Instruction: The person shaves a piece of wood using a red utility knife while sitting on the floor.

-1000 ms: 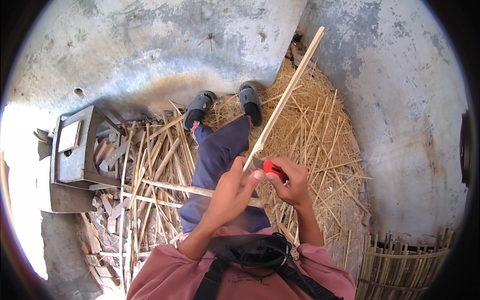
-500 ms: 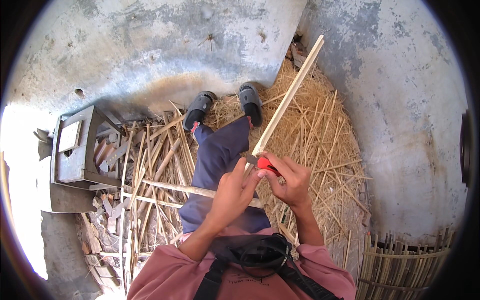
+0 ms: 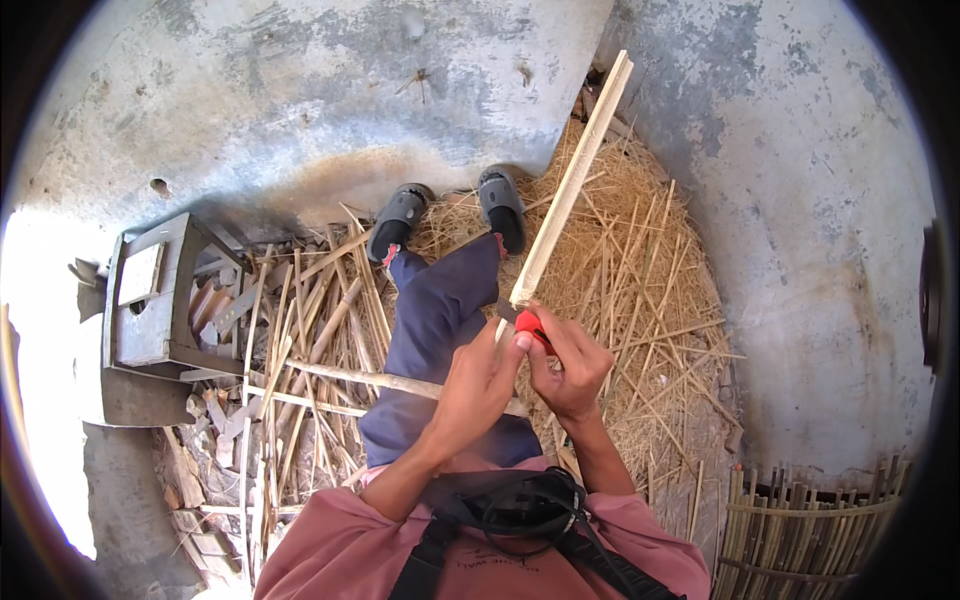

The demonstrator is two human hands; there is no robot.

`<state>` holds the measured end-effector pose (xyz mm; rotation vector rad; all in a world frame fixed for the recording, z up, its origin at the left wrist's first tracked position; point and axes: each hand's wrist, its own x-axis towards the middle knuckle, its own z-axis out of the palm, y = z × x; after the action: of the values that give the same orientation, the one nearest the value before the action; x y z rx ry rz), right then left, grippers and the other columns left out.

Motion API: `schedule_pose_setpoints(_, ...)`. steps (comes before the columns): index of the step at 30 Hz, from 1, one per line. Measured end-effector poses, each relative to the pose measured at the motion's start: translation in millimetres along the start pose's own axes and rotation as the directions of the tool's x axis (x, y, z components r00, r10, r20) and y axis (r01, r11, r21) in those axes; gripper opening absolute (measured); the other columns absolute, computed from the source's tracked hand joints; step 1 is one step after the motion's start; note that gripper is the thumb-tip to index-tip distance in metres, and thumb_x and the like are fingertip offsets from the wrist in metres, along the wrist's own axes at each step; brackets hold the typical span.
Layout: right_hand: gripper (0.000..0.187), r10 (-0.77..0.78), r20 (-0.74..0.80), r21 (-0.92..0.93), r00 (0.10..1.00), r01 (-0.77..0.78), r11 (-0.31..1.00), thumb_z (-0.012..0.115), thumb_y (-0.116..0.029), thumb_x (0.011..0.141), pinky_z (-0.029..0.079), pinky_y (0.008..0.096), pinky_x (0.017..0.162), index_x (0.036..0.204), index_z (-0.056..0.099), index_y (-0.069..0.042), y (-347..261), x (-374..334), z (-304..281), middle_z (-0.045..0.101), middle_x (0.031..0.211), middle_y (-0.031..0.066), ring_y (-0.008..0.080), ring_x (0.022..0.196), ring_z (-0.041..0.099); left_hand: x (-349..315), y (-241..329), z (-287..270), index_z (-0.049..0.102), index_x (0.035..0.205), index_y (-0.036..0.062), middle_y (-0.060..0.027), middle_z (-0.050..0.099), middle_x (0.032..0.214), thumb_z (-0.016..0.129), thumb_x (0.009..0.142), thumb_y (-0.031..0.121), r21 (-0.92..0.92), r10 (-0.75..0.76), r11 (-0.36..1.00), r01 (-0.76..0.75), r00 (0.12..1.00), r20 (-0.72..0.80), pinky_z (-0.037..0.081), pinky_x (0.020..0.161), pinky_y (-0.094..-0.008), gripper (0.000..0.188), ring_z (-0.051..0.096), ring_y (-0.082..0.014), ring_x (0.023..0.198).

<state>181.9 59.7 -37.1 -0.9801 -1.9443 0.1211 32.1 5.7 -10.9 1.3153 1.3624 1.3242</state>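
Observation:
A long, pale wooden strip (image 3: 572,185), probably split bamboo, slants up and to the right from my hands. My left hand (image 3: 477,372) is closed round its lower end. In my right hand (image 3: 572,368), closed too, is a knife with a red handle (image 3: 534,325). Its short, dark blade (image 3: 507,311) lies across the strip near the left fingers. The left thumb tip touches the red handle. Fingers hide part of the strip's lower end and of the knife.
A rough stick (image 3: 365,377) lies across my lap. Straw and shavings (image 3: 640,330) cover the floor to the right, long sticks (image 3: 300,400) to the left. A wooden box (image 3: 150,340) stands by the left wall; a slatted bamboo basket (image 3: 800,530) is at lower right.
The strip's far end has swung slightly left and upward, and its grooved face shows more. Both hands have shifted a little, still holding the strip and the knife.

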Motion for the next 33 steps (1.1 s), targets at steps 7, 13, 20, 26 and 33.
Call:
schedule_pose_setpoints(7, 0.04, -0.152, 0.116, -0.116, 0.982, 0.166, 0.979, 0.085, -0.027, 0.085, 0.045, 0.0344, 0.05, 0.124, 0.081, -0.018, 12, 16, -22, 0.061, 0.071, -0.0001, 0.0187, 0.054, 0.058, -4, 0, -7, 0.059, 0.11, -0.0027, -0.0188, 0.059, 0.066, 0.061, 0.111, 0.025, 0.265, -0.08, 0.961, 0.073, 0.997, 0.014, 0.042, 0.056, -0.0465, 0.028, 0.061, -0.0363, 0.057)
schedule_pose_setpoints(13, 0.036, -0.264, 0.262, -0.129, 0.928, 0.305, 0.944, 0.084, -0.035, 0.087, 0.042, 0.0345, 0.049, 0.119, 0.081, -0.019, 24, 34, -35, 0.052, 0.068, -0.0019, 0.0167, 0.053, 0.055, -6, -11, -12, 0.052, 0.106, -0.0011, -0.0197, 0.058, 0.064, 0.063, 0.11, 0.027, 0.359, -0.096, 0.93, 0.079, 0.995, 0.029, 0.042, 0.056, -0.0498, 0.031, 0.063, -0.0443, 0.061)
schedule_pose_setpoints(20, 0.037, -0.318, 0.303, -0.142, 0.898, 0.372, 0.917, 0.081, -0.037, 0.09, 0.044, 0.0334, 0.049, 0.123, 0.078, -0.022, 28, 40, -34, 0.051, 0.07, -0.0027, 0.016, 0.055, 0.055, -4, -20, -13, 0.045, 0.103, 0.0009, -0.0221, 0.066, 0.07, 0.063, 0.109, 0.034, 0.477, -0.033, 0.878, 0.021, 0.999, 0.018, 0.047, 0.057, -0.0578, 0.038, 0.067, -0.0488, 0.069)
schedule_pose_setpoints(26, 0.036, -0.357, 0.382, -0.079, 0.853, 0.415, 0.906, 0.081, -0.037, 0.09, 0.045, 0.0346, 0.049, 0.122, 0.078, -0.022, 38, 52, -34, 0.052, 0.07, -0.0018, 0.0173, 0.055, 0.058, -8, -25, -15, 0.045, 0.104, 0.0013, -0.0212, 0.065, 0.071, 0.062, 0.11, 0.032, 0.574, -0.063, 0.818, 0.047, 0.998, 0.009, 0.047, 0.057, -0.056, 0.035, 0.066, -0.0493, 0.071)
schedule_pose_setpoints(33, 0.031, 0.004, 0.12, -0.05, 0.993, 0.002, 0.999, 0.083, -0.026, 0.092, 0.051, 0.0339, 0.054, 0.118, 0.079, -0.01, 41, 47, -26, 0.075, 0.084, 0.0054, 0.0208, 0.063, 0.069, -8, -19, -12, 0.046, 0.101, 0.0014, -0.0213, 0.059, 0.066, 0.059, 0.112, 0.031, 0.362, -0.103, 0.93, 0.064, 0.991, 0.09, 0.041, 0.058, -0.0541, 0.034, 0.062, -0.0475, 0.065)
